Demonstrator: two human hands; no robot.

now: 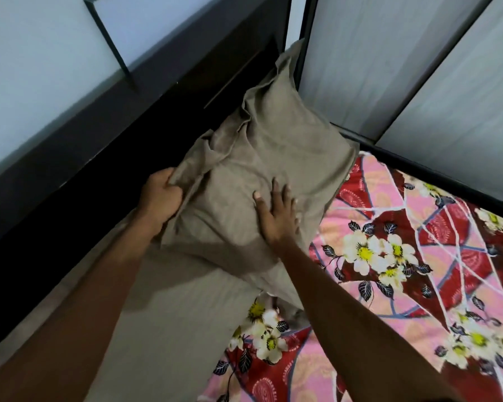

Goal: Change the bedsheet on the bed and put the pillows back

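Note:
A taupe pillow [276, 146] lies at the head of the bed, its far end leaning up against the dark headboard [128, 134]. My left hand [161, 195] grips a bunched fold of its cover at the near left corner. Flat on the pillow's near right part, my right hand [275, 211] presses with straight, spread fingers. A second taupe pillow [169, 320] lies nearer to me, partly under the first. A pink and red floral bedsheet [404, 271] covers the mattress to the right.
A grey wall with a dark-framed panel [108, 33] rises behind the headboard. Pale panels in dark frames [389, 68] stand along the far side of the bed. The black bed frame edge [436, 175] runs under them.

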